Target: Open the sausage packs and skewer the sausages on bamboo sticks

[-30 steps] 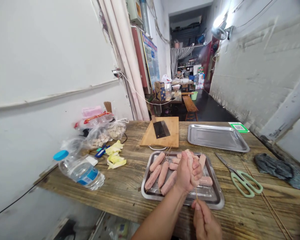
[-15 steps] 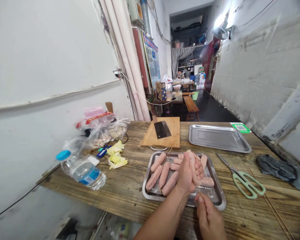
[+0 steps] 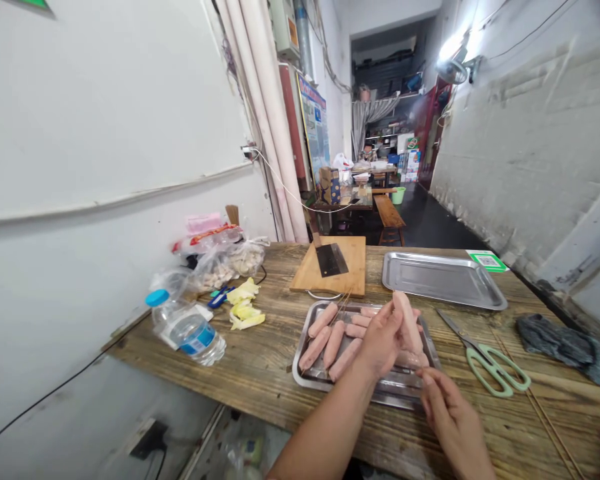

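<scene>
My left hand [image 3: 384, 341] is closed around a pale pink sausage [image 3: 408, 323], held tilted above the metal tray. Just below the sausage's lower end, my right hand [image 3: 450, 410] pinches thumb and fingers together on a thin skewer, of which only a short bit shows. Beneath both hands lies the metal tray [image 3: 300, 373], where several more sausages [image 3: 334, 344] rest, some with stick ends poking out. Part of the tray's right side is hidden behind my hands. A few thin skewers [image 3: 347, 297] lean over its back rim.
Behind the tray, a cleaver [image 3: 331, 260] lies on a cutting board [image 3: 356, 257]. A second metal tray [image 3: 440, 275] sits at back right. Green-handled scissors [image 3: 497, 367], long skewers [image 3: 550, 423] and a dark cloth [image 3: 555, 340] lie right; a water bottle [image 3: 195, 333] and cabbage leaves [image 3: 246, 310] left.
The sausage has been raised and turned, so more of its length shows in my left hand. My right hand has shifted right and slightly up. The whole view has swung a little left.
</scene>
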The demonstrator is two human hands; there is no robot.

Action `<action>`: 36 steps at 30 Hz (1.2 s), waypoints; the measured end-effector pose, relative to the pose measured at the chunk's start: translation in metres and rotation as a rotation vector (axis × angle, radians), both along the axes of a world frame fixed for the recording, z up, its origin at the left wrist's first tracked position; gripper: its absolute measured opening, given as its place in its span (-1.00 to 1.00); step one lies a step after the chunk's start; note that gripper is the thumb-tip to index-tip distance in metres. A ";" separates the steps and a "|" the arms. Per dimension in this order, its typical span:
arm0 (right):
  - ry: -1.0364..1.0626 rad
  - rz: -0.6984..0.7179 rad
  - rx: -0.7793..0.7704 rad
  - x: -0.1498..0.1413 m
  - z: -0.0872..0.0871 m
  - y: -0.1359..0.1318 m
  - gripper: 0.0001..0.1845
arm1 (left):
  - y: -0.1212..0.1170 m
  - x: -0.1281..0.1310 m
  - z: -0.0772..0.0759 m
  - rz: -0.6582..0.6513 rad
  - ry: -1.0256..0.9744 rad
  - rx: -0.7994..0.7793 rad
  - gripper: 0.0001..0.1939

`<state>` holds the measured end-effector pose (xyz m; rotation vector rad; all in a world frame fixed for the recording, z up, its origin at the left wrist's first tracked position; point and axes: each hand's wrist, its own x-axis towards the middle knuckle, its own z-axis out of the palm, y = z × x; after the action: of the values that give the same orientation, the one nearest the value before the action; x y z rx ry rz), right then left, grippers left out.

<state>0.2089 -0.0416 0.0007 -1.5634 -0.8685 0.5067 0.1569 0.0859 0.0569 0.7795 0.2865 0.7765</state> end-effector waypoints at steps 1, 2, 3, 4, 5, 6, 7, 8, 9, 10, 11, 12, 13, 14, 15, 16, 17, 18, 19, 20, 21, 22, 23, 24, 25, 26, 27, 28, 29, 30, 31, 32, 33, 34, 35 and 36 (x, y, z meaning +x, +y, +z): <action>0.019 0.026 -0.023 0.002 -0.001 0.000 -0.50 | -0.001 0.001 -0.002 -0.055 0.023 0.003 -0.48; 0.028 0.049 -0.048 0.005 -0.003 -0.001 -0.48 | -0.002 0.002 -0.004 -0.105 0.045 0.006 -0.47; 0.014 0.061 -0.071 0.008 -0.005 -0.002 -0.48 | -0.003 0.003 -0.006 -0.134 0.065 0.007 -0.45; -0.025 0.059 -0.089 0.011 -0.007 -0.003 -0.48 | -0.003 0.003 -0.007 -0.133 0.084 0.006 -0.44; -0.076 0.053 -0.097 0.014 -0.008 -0.004 -0.48 | -0.003 0.004 -0.006 -0.101 0.098 0.003 -0.44; -0.130 0.046 -0.101 0.017 -0.009 -0.006 -0.49 | -0.003 0.004 -0.004 -0.044 0.107 -0.004 -0.46; -0.178 0.043 -0.100 0.020 -0.010 -0.008 -0.50 | -0.001 0.003 -0.001 0.020 0.114 -0.012 -0.49; -0.216 0.048 -0.095 0.021 -0.011 -0.011 -0.52 | 0.002 0.002 0.004 0.078 0.121 -0.021 -0.52; -0.241 0.057 -0.085 0.022 -0.011 -0.013 -0.52 | 0.005 0.000 0.010 0.120 0.132 -0.024 -0.56; -0.257 0.069 -0.076 0.022 -0.012 -0.016 -0.53 | 0.010 -0.003 0.017 0.152 0.144 -0.021 -0.59; -0.269 0.081 -0.073 0.021 -0.012 -0.019 -0.54 | 0.015 -0.007 0.024 0.182 0.156 -0.011 -0.63; -0.278 0.091 -0.073 0.019 -0.012 -0.022 -0.54 | 0.021 -0.012 0.031 0.212 0.169 0.008 -0.65; -0.283 0.102 -0.073 0.018 -0.013 -0.024 -0.55 | 0.028 -0.018 0.038 0.250 0.181 0.032 -0.67; -0.283 0.112 -0.074 0.016 -0.014 -0.027 -0.55 | 0.035 -0.025 0.046 0.283 0.206 0.066 -0.68; -0.283 0.118 -0.075 0.015 -0.015 -0.029 -0.56 | 0.043 -0.033 0.054 0.305 0.244 0.116 -0.69; -0.284 0.117 -0.073 0.014 -0.018 -0.031 -0.57 | 0.051 -0.042 0.063 0.308 0.299 0.181 -0.68; -0.284 0.111 -0.069 0.014 -0.020 -0.033 -0.57 | 0.058 -0.052 0.072 0.302 0.373 0.255 -0.66; -0.286 0.103 -0.070 0.014 -0.023 -0.035 -0.58 | 0.065 -0.062 0.082 0.282 0.472 0.342 -0.63; -0.291 0.100 -0.076 0.015 -0.027 -0.037 -0.58 | 0.071 -0.073 0.092 0.243 0.595 0.467 -0.60; -0.297 0.100 -0.082 0.016 -0.030 -0.038 -0.58 | 0.076 -0.083 0.101 0.194 0.730 0.631 -0.58; -0.302 0.101 -0.088 0.018 -0.034 -0.039 -0.58 | 0.081 -0.092 0.109 0.140 0.861 0.837 -0.59; -0.305 0.104 -0.095 0.018 -0.036 -0.040 -0.58 | 0.084 -0.099 0.116 0.074 0.971 1.048 -0.64; -0.307 0.107 -0.098 0.019 -0.039 -0.040 -0.57 | 0.087 -0.104 0.120 -0.009 1.058 1.239 -0.70; -0.307 0.110 -0.097 0.019 -0.040 -0.039 -0.57 | 0.088 -0.107 0.121 -0.101 1.130 1.402 -0.77; -0.306 0.115 -0.095 0.019 -0.041 -0.039 -0.57 | 0.090 -0.109 0.121 -0.200 1.194 1.530 -0.83; -0.307 0.120 -0.096 0.019 -0.041 -0.038 -0.57 | 0.091 -0.109 0.118 -0.297 1.262 1.628 -0.86; -0.312 0.127 -0.096 0.018 -0.041 -0.037 -0.57 | 0.091 -0.108 0.114 -0.381 1.338 1.710 -0.85; -0.319 0.131 -0.097 0.017 -0.040 -0.036 -0.58 | 0.091 -0.107 0.110 -0.445 1.416 1.782 -0.84; -0.329 0.133 -0.098 0.017 -0.040 -0.036 -0.58 | 0.092 -0.105 0.105 -0.495 1.489 1.850 -0.83; -0.339 0.136 -0.100 0.016 -0.039 -0.036 -0.59 | 0.092 -0.103 0.101 -0.541 1.550 1.914 -0.83; -0.346 0.136 -0.102 0.016 -0.038 -0.037 -0.59 | 0.092 -0.101 0.098 -0.583 1.593 1.970 -0.85; -0.351 0.137 -0.103 0.016 -0.038 -0.038 -0.60 | 0.091 -0.100 0.095 -0.619 1.619 2.013 -0.87; -0.355 0.134 -0.103 0.016 -0.038 -0.038 -0.60 | 0.091 -0.099 0.092 -0.646 1.640 2.043 -0.89; -0.359 0.129 -0.104 0.016 -0.038 -0.039 -0.61 | 0.090 -0.098 0.089 -0.670 1.654 2.062 -0.90; -0.364 0.124 -0.105 0.016 -0.039 -0.040 -0.61 | 0.090 -0.098 0.086 -0.691 1.658 2.072 -0.88; -0.370 0.119 -0.108 0.016 -0.039 -0.041 -0.61 | 0.089 -0.098 0.083 -0.707 1.649 2.071 -0.87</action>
<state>0.2253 -0.0823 -0.0384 -1.7426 -1.2382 0.3570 0.0585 0.1751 0.1400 3.1702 0.5288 -0.8592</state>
